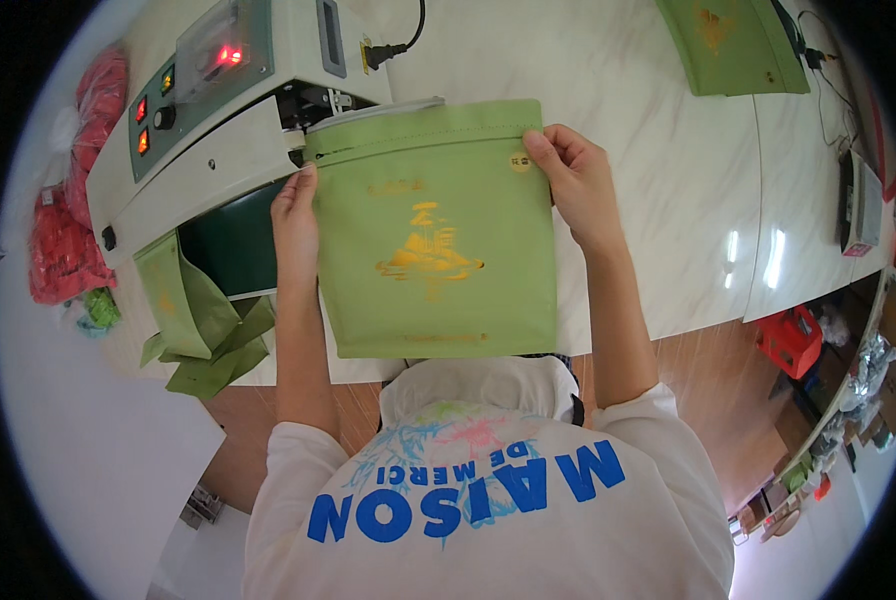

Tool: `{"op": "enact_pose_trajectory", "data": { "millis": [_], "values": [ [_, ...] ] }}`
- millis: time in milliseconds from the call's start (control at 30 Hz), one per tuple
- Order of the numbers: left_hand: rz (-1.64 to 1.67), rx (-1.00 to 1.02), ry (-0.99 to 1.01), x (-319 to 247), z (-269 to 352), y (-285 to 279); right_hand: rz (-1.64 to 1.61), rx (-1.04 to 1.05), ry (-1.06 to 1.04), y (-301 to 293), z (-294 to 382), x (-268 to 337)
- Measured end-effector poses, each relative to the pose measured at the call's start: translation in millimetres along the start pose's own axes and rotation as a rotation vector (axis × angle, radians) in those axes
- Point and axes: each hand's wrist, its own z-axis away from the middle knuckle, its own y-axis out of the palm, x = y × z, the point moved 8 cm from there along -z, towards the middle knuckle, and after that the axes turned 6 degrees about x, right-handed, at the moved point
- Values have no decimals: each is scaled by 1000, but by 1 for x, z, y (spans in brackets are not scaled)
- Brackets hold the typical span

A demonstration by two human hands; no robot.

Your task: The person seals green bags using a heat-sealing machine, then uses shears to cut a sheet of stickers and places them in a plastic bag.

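Observation:
A green packaging bag [437, 262] with a gold print and a small round sticker is stretched flat between my hands. My left hand [296, 217] pinches its upper left edge, right beside the opening of a bag sealing machine [215, 165] with lit red and orange switches. My right hand [575, 180] pinches the upper right edge, thumb on the front. The bag's top left corner lies at the end of the machine's slot; how far it reaches in cannot be told.
Below the machine at left lie several crumpled green bags [200, 322]. More green bags [733, 45] lie at the table's far right. A black power plug [384, 54] sits in the machine's side. Red plastic-wrapped bundles [69, 240] stand left; a red plastic container [789, 341] is low at right.

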Motion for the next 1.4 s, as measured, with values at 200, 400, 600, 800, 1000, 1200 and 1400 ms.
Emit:
{"op": "enact_pose_trajectory", "data": {
  "millis": [200,400,600,800,1000,1200,1400],
  "values": [
    [-105,-99,33,-10,-3,-32,109,44,-19,22,-7,-1],
    [-108,-141,14,-7,-5,-65,177,106,-40,50,-16,0],
    [-123,-177,17,-9,-6,-80,229,107,-136,63,-24,2],
    [-126,-215,-35,-21,5,-80,244,128,-143,76,-26,5],
    [-418,-289,232,-38,39,-107,232,156,-104,90,-25,10],
    [-528,-546,548,-73,106,-94,235,156,-122,103,-28,8],
    [-548,-529,671,-76,129,-67,200,114,-113,118,-26,9]
  ]
}}
